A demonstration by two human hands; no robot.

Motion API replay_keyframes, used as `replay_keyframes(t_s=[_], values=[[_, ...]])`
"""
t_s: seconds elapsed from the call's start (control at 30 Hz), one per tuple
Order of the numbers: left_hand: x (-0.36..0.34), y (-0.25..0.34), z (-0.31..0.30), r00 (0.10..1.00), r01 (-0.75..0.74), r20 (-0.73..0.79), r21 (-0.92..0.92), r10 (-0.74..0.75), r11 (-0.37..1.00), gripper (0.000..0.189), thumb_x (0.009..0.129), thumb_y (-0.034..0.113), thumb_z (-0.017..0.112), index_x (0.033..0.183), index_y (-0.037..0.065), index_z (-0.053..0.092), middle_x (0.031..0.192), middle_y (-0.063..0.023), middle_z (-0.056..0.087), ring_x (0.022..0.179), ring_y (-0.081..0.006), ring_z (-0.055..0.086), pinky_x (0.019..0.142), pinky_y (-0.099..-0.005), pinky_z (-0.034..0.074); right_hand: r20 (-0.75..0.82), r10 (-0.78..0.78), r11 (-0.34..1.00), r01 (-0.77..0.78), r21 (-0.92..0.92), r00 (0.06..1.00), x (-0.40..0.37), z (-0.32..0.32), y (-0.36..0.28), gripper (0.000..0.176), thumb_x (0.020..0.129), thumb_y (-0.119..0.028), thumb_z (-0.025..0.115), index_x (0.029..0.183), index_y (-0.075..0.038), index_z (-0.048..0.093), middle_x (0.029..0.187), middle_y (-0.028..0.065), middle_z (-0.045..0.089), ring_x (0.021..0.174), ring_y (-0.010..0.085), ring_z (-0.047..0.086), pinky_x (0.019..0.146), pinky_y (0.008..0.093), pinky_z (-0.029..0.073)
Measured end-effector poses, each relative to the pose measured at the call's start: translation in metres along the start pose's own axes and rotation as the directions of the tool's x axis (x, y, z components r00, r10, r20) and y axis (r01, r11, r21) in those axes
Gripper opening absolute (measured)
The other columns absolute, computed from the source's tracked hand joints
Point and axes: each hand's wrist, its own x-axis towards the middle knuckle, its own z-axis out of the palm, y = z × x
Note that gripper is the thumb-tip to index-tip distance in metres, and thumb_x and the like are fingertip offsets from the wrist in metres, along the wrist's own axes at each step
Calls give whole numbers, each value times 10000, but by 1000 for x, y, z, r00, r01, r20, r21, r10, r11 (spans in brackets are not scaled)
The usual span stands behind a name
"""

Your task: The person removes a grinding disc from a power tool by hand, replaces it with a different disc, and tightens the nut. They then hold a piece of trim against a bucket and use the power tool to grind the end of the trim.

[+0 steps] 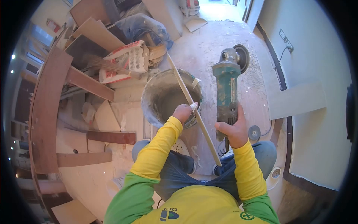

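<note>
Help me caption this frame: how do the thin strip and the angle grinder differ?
The strip is pale, long and slender; the angle grinder is green, short and bulky. The strip slants across the bucket; the grinder points away beside it. The left hand pinches the strip; the right hand wraps the grinder's handle. Both are gripped, one per hand.

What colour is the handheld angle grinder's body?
Teal green, scuffed: the angle grinder, best in the head view.
</note>
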Motion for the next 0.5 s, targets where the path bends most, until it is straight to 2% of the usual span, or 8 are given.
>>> replay_keyframes(t_s=[0.1, 0.17, 0.23, 0.27, 0.33, 0.37, 0.43, 0.5], values=[[2, 5, -4, 1000, 21, -24, 113, -19, 993, 567, 927, 494, 686, 1084, -51, 703, 1015, -130, 685, 917, -191, 574, 855, -340, 441, -3, -86, 990, 85, -111, 996, 3, 3, 7, 905, 684, -129, 813, 1471, -14, 381, 1228, 99, 613, 1079, 182, 597, 957, 334, 489], [9, 14, -14, 972, -98, -183, 260, 149, 961, 612, 954, 532, 627, 1176, -36, 676, 1046, -119, 675, 917, -174, 546, 832, -345, 436, -11, -73, 980, 69, -184, 997, 6, 13, 10, 925, 684, -141, 807, 1488, -27, 363, 1224, 114, 620, 1084, 205, 611, 961, 347, 492], [11, 32, -26, 952, -208, -249, -90, 180, 974, 701, 969, 586, 555, 1296, -33, 587, 1193, -137, 658, 1047, -209, 569, 942, -379, 427, -17, -56, 965, 50, -257, 998, 10, 25, 16, 944, 684, -154, 800, 1504, -40, 346, 1219, 129, 626, 1089, 227, 625, 964, 359, 496], [15, 40, -31, 965, -132, -252, -242, 70, 961, 796, 976, 667, 442, 1365, -25, 503, 1344, -159, 603, 1216, -269, 550, 1079, -450, 362, -3, -84, 934, 78, -349, 996, 15, 33, 25, 958, 684, -177, 784, 1517, -53, 327, 1210, 164, 635, 1092, 283, 638, 966, 384, 502], [14, 51, -40, 970, -173, -234, -497, 61, 851, 876, 957, 736, 362, 1404, -12, 451, 1427, -188, 548, 1330, -325, 492, 1167, -504, 266, 12, -108, 894, 103, -435, 994, 26, 50, 42, 972, 684, -201, 767, 1530, -66, 308, 1201, 199, 643, 1095, 340, 652, 968, 410, 507], [19, 52, -46, 972, -165, -228, -497, 56, 852, 876, 957, 736, 362, 1404, -12, 451, 1427, -188, 548, 1330, -325, 492, 1167, -504, 266, 26, -71, 874, 74, -481, 997, 33, 60, 50, 979, 681, -219, 751, 1536, -71, 297, 1202, 234, 640, 1100, 391, 643, 967, 435, 507], [34, 47, -59, 996, -68, -83, -759, 8, 648, 919, 925, 789, 358, 1322, -19, 546, 1224, -149, 673, 1108, -295, 627, 1034, -406, 454, 44, 13, 842, 13, -539, 999, 47, 79, 52, 983, 675, -248, 715, 1539, -68, 282, 1204, 305, 628, 1098, 472, 624, 952, 483, 505], [42, 39, -64, 997, -65, -33, -823, 67, 564, 959, 904, 819, 348, 1330, -18, 544, 1215, -162, 676, 1103, -301, 634, 1025, -416, 465, 55, 81, 830, -36, -557, 995, 61, 97, 50, 975, 676, -233, 723, 1534, -65, 292, 1209, 295, 630, 1114, 450, 626, 964, 461, 503]])
